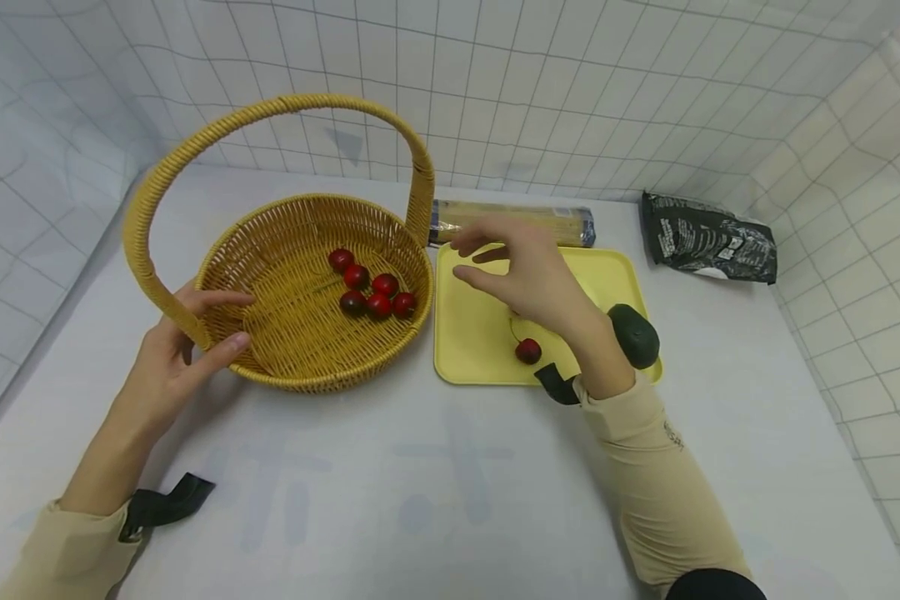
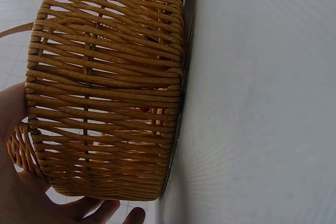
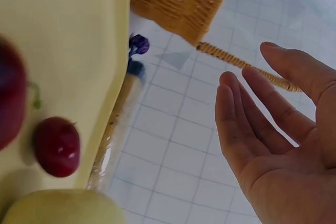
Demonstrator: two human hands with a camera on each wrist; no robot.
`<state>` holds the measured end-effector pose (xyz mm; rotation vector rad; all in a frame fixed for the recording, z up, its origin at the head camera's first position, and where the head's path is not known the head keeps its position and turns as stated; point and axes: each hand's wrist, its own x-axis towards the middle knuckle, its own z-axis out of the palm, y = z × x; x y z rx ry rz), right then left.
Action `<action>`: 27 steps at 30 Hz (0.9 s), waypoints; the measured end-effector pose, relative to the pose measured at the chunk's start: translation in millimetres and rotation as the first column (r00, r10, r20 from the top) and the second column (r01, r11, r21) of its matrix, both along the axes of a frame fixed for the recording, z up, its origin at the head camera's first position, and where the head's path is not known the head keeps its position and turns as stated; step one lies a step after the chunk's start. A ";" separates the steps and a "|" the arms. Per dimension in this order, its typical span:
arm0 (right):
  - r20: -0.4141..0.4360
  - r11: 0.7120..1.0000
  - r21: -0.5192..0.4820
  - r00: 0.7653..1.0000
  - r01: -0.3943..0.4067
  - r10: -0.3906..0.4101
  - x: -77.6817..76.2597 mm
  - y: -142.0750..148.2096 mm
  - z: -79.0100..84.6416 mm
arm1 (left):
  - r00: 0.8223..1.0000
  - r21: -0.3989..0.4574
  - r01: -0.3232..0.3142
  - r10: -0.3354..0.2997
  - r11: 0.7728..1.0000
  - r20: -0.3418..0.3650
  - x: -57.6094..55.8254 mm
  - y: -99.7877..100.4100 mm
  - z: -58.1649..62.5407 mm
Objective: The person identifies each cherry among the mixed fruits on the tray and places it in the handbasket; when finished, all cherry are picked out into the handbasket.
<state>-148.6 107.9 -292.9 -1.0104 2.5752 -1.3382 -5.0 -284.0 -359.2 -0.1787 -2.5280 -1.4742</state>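
Note:
My left hand (image 1: pixel 161 362) holds the left side of the yellow wicker basket (image 1: pixel 322 379), thumb and fingers around its rim beside the handle base; the left wrist view shows that hand at the woven wall (image 2: pixel 105 93). Several dark red cherries (image 1: pixel 378 307) lie in the right part of the basket. Over the yellow tray (image 1: pixel 457 333) hovers my right hand (image 1: pixel 528 271), its fingers bent loosely and apart from the thumb, holding nothing. On the tray lies a cherry (image 1: pixel 528 351) with a stem. In the right wrist view, a cherry (image 3: pixel 56 146) and a pale yellow round thing (image 3: pixel 63 208) appear.
A dark green fruit (image 1: pixel 634 336) sits at the tray's right side. Behind the tray lies a long clear packet of what looks like spaghetti (image 1: pixel 562 225). A black printed packet (image 1: pixel 708 237) is at the back right. The basket's tall handle (image 1: pixel 292 104) arches above it.

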 end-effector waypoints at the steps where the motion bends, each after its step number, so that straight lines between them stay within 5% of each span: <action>1: 0.012 1.000 -0.009 1.000 0.011 -0.010 -0.4 3.5 -1.8 | 1.000 -0.003 0.001 -0.001 1.000 -0.001 -0.3 -0.3 -0.1; 13: 0.205 0.985 -0.109 0.973 0.132 -0.107 -5.0 22.8 -37.0 | 1.000 -0.015 -0.007 0.007 1.000 0.003 0.1 -0.9 -1.2; 27: 0.188 0.977 -0.066 0.964 0.205 -0.190 -7.1 41.4 -58.8 | 1.000 -0.023 -0.019 0.019 1.000 0.008 -0.1 -1.0 -1.3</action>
